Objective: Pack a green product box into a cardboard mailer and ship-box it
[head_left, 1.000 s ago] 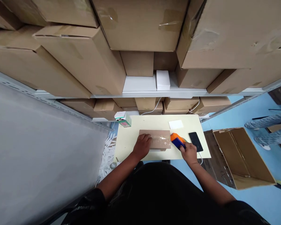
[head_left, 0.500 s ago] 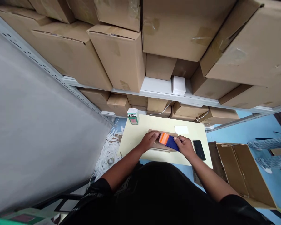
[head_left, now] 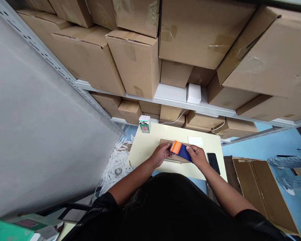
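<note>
The right hand (head_left: 198, 156) is closed around the blue end of an orange-and-blue tape dispenser (head_left: 182, 151). The left hand (head_left: 161, 155) curls by its orange end; whether it grips anything I cannot tell. The dispenser is over a small cardboard box (head_left: 165, 142) on the table (head_left: 144, 147). A phone (head_left: 213, 163) lies right, a carton (head_left: 144, 124) stands far left.

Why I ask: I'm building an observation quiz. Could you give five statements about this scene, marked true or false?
1. The right hand grips the blue-and-orange tape dispenser. True.
2. The green-and-white carton stands at the table's near right corner. False: it stands at the far left corner.
3. A smartphone lies right of the small cardboard box. True.
4. The left hand holds that smartphone. False: it is by the dispenser's orange end.
5. A white card lies on the table. True.
</note>
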### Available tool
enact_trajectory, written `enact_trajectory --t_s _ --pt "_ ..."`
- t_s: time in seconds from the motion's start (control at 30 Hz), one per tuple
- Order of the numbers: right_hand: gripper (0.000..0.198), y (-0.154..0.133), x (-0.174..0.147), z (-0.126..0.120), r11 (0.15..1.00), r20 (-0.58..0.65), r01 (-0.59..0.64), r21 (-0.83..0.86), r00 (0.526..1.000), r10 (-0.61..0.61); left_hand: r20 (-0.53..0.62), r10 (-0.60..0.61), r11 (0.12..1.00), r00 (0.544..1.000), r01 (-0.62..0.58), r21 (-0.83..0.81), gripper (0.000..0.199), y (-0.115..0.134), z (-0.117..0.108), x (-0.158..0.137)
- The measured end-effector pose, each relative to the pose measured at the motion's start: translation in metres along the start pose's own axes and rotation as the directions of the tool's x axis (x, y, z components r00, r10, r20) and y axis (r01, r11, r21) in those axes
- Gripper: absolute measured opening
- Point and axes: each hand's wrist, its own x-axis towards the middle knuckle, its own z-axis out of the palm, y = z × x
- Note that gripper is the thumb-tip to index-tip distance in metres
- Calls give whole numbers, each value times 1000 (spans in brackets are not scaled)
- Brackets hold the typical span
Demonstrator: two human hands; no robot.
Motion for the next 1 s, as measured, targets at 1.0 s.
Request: enact_trajectory --t_s 1.0 --pt "57 -15 1 0 977 127 74 -198 991 -49 -91 -26 995 996 34 92 32 -12 -14 -2"
